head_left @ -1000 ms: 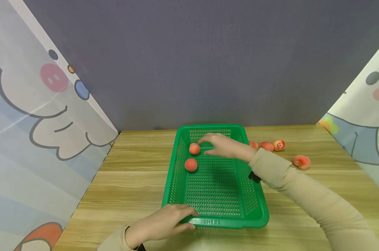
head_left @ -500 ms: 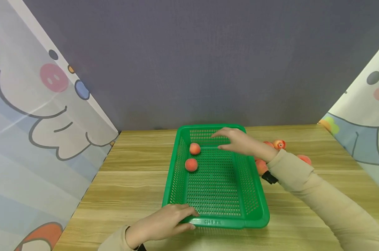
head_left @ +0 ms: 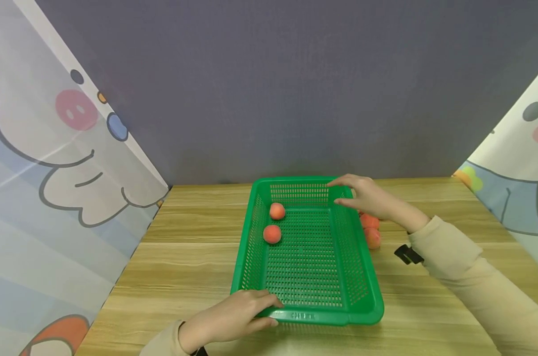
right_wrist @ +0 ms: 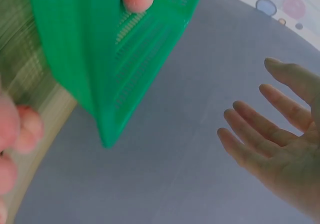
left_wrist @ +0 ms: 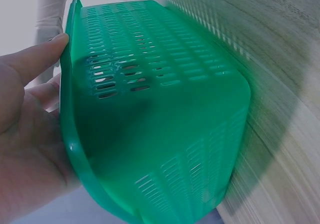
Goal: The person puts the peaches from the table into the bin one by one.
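Note:
A green plastic basket (head_left: 373, 282) with slotted walls stands on the wooden table. Two peaches lie inside along its left side, one farther back (head_left: 277, 211) and one nearer (head_left: 272, 234). At the near left corner, my left hand (head_left: 233, 316) pinches the rim between thumb and fingers; the left wrist view shows the thumb (left_wrist: 42, 56) on that rim. Over the basket's far right corner hangs my right hand (head_left: 369, 198), fingers spread and palm bare in the right wrist view. Just outside the right wall are several more peaches (head_left: 373, 238), partly hidden by the right hand and forearm.
The wooden table (head_left: 184, 247) carries everything and ends at a grey partition (head_left: 269, 89) behind the basket. Cartoon-printed sheets (head_left: 24, 198) border it left and right. In the right wrist view, loose peaches (right_wrist: 30, 126) cluster beside the basket wall.
My right hand has moved right from beside the far peach inside the basket to its far right corner, empty. The left hand and both peaches inside stay in place.

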A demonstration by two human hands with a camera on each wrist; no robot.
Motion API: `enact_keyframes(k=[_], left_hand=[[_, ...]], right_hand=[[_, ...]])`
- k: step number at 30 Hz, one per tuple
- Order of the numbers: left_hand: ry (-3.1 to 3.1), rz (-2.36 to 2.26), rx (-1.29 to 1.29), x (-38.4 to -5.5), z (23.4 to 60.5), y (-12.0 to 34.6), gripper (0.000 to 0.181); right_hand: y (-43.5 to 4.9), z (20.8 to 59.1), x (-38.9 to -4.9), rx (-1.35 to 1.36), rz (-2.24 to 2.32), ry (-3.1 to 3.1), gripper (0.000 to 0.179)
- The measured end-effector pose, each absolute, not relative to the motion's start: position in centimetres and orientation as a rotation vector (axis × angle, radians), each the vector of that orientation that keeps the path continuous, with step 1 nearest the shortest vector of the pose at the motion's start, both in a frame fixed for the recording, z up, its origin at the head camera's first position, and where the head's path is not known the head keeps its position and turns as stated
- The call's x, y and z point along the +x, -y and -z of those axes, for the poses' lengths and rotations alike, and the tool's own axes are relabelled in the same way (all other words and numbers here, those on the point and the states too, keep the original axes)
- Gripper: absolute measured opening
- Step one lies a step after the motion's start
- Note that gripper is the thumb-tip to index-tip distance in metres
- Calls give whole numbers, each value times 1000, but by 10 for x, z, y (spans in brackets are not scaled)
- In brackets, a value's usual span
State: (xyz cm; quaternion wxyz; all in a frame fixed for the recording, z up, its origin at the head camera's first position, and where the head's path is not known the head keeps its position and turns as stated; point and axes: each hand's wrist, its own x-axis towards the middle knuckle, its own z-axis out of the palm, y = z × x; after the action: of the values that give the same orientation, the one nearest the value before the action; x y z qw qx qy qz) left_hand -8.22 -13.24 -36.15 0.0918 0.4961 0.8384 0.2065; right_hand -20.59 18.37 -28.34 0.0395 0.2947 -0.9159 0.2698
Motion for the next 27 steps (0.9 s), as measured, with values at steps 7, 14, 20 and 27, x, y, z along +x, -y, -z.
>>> enact_keyframes(k=[7,14,20,27], left_hand=[[-2492,-613,1472,-82,360,132,24],[-2489,-616,1475,-82,360,131,24],[-2493,-602,1484,-82,360,131,24],[-2500,-592,1486,-82,360,132,26]], right_hand=[[-207,287,-204,846,-799,2771,37],[-228,294,-204,795,-837,2780,37],[-246,299,-204,716,-800,2821,39],[-269,310,-204,648,-764,2797,37]])
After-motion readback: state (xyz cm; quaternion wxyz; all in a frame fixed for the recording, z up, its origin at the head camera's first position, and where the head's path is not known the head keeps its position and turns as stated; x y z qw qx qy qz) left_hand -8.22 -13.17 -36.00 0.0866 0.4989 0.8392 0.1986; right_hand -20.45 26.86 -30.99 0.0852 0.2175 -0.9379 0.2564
